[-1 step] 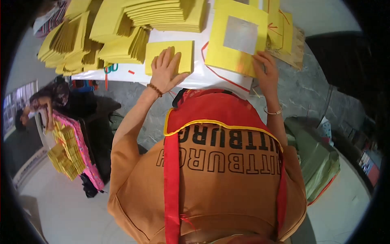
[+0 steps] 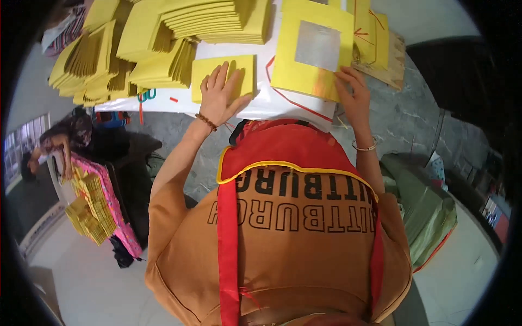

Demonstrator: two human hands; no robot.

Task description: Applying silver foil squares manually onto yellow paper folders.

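- The windowed yellow folder (image 2: 318,48) lies on the white surface (image 2: 260,112).
- Right hand (image 2: 356,93): at the folder's lower right edge, fingers slightly bent; I cannot tell whether they pinch it.
- Left hand (image 2: 218,99): laid over a small yellow packet (image 2: 248,73) left of the folder, fingers spread.
- Red cord (image 2: 267,68): just left of the folder.
- Yellow stacks (image 2: 201,20): farther left of the folder.

Across the table (image 2: 266,108), left to right
Stacks (image 2: 163,70) stand left of and behind a packet (image 2: 247,79) beneath the left hand (image 2: 219,100); a cord (image 2: 302,106) lies between it and the panel (image 2: 302,75).
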